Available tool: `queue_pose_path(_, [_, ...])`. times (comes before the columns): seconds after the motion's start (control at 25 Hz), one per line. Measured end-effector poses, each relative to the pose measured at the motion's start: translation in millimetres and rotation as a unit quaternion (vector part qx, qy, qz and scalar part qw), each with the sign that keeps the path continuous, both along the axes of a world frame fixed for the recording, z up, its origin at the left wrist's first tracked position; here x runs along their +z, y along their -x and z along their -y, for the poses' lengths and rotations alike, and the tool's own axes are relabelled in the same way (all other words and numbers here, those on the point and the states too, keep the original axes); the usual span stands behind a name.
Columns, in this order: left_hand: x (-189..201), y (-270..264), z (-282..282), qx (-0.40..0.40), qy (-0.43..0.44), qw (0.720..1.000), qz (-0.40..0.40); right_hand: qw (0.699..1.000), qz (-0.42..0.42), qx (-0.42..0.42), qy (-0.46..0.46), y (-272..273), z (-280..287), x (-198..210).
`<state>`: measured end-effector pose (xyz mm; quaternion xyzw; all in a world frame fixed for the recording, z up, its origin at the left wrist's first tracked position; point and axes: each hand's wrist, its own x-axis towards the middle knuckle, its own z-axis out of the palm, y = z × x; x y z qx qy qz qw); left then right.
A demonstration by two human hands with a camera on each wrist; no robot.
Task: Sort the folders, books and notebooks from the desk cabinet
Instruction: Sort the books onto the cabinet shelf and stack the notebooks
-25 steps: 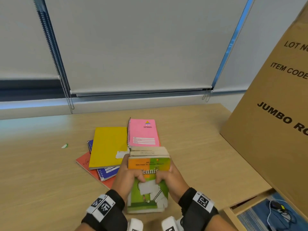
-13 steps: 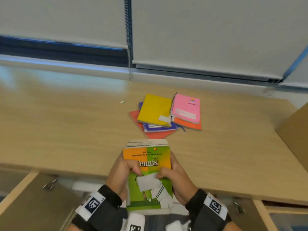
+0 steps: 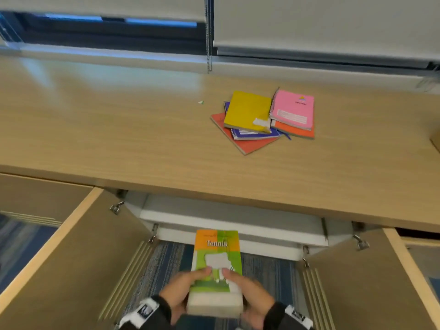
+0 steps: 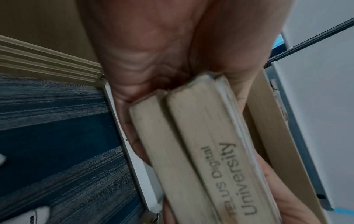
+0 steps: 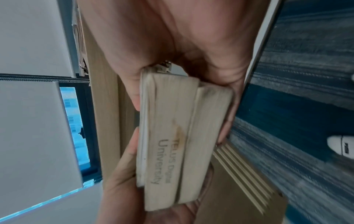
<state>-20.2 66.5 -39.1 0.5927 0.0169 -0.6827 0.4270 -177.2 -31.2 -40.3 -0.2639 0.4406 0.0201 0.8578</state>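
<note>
Head camera looks down past the desk edge, and both hands are on a stack of books point(image 3: 217, 263) held out in front of the open cabinet point(image 3: 228, 225). Left hand point(image 3: 177, 292) grips the stack's left side, thumb laid over the green cover; right hand point(image 3: 252, 294) grips the right side, thumb on top as well. Top book reads "Tennis" on an orange and green cover, and the stack hangs in the air above the striped blue carpet point(image 3: 164, 263), between the two swung-open cabinet doors: left door point(image 3: 71, 258), right door point(image 3: 371, 282).

Left wrist view: the palm and fingers point(image 4: 153, 53) wrap the near corner of the stack point(image 4: 191, 151), and the page edges show two thick books side by side, one stamped "Digital University". A third, thinner one sits against them. Right wrist view gives the same page edges point(image 5: 172, 136), right hand point(image 5: 172, 37) clamped at one end, the other hand's fingers coming in from below.

Up on the desk point(image 3: 119, 129), well apart from the hands, lies a loose pile: a yellow notebook point(image 3: 247, 110) on top of a blue spiral notebook point(image 3: 256, 134), both over a red folder point(image 3: 238, 141). Just beside them a pink spiral notebook point(image 3: 294, 108) rests on an orange one point(image 3: 297, 132). A tiny green scrap point(image 3: 200, 102) sits alone to the left of the pile. Roller blinds point(image 3: 309, 22) hang behind the desk
</note>
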Motion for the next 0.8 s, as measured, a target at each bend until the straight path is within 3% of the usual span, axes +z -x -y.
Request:
queue_pose_path(0.12, [-8, -18, 27, -0.025, 0.005, 0.999, 0.037, 0.999, -0.04, -0.005, 0.035, -16, 16, -13])
queue_pose_path(0.28, [-55, -53, 80, -0.035, 0.039, 0.997, 0.062, 0.994, -0.063, -0.014, 0.088, -45, 66, -48])
queue_pose_path(0.64, [-234, -93, 184, -0.014, 0.113, 0.982, 0.151, 0.982, 0.022, -0.076, 0.174, -82, 152, -232])
queue_pose_path(0.8, [-279, -103, 220, 0.048, 0.198, 0.96, 0.192, 0.961, 0.065, -0.105, 0.247, -95, 186, -274])
